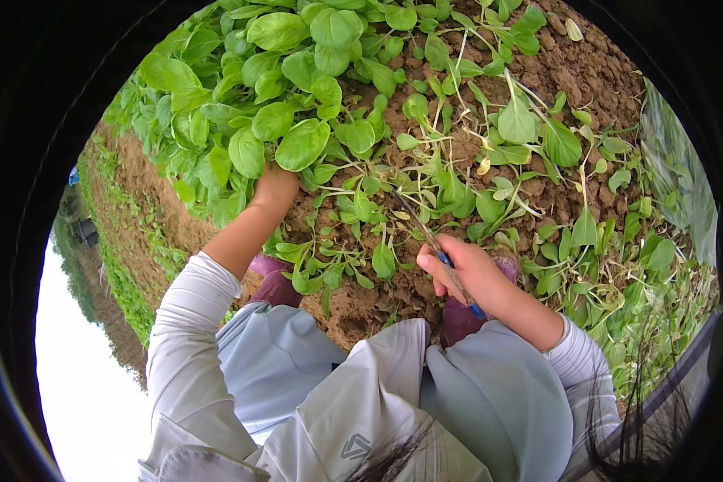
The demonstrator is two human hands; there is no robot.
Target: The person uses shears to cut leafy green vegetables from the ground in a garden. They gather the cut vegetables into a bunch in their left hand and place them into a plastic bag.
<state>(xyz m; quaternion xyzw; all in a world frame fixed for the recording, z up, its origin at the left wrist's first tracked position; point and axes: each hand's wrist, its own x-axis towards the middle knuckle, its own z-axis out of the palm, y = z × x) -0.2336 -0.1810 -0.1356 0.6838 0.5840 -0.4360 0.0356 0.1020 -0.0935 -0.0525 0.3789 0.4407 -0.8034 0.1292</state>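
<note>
My left hand (pixel 275 189) reaches in at the base of a dense patch of leafy greens (pixel 273 120). Its fingers are hidden under the broad leaves, so what they hold does not show. In my right hand (pixel 471 273) is a slim, knife-like tool (pixel 422 228) with a narrow dark shaft and blue parts on its handle. The tool's tip points up and left toward small plants (pixel 361 209) growing between my two hands. Its blue butt end sticks out below the fingers.
Brown soil (pixel 586 72) with loose and wilting greens (pixel 518 120) spreads at upper right. More leafy plants (pixel 618 281) lie at right beside clear plastic sheeting (pixel 679 169). My dark red boots (pixel 275 283) stand near the small plants.
</note>
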